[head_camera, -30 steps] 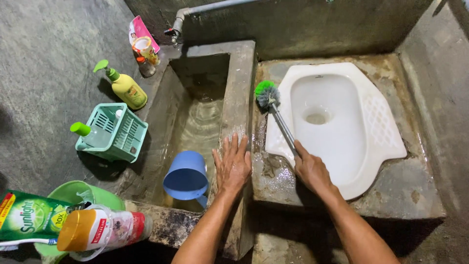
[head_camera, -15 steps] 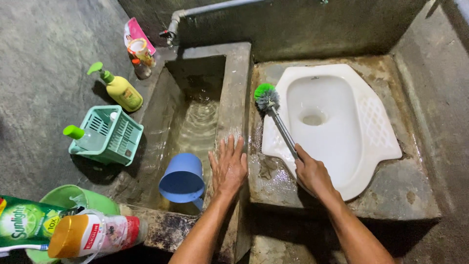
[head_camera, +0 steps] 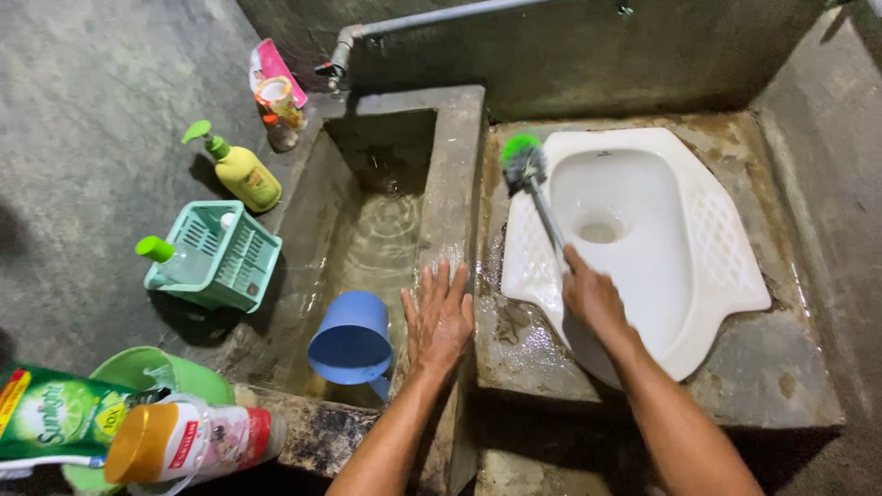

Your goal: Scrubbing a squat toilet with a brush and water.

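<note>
Presently the right hand is clamped around the handle of a toilet brush, whose long axis runs from the hand up and leftward, green bristle head pointing at the far-left rim of the white squat toilet. The head rests at that rim, beside the concrete trough wall. The left hand lies flat on that wall, fingers spread, gripping nothing. A blue dipper sits in the water trough just beside it.
</note>
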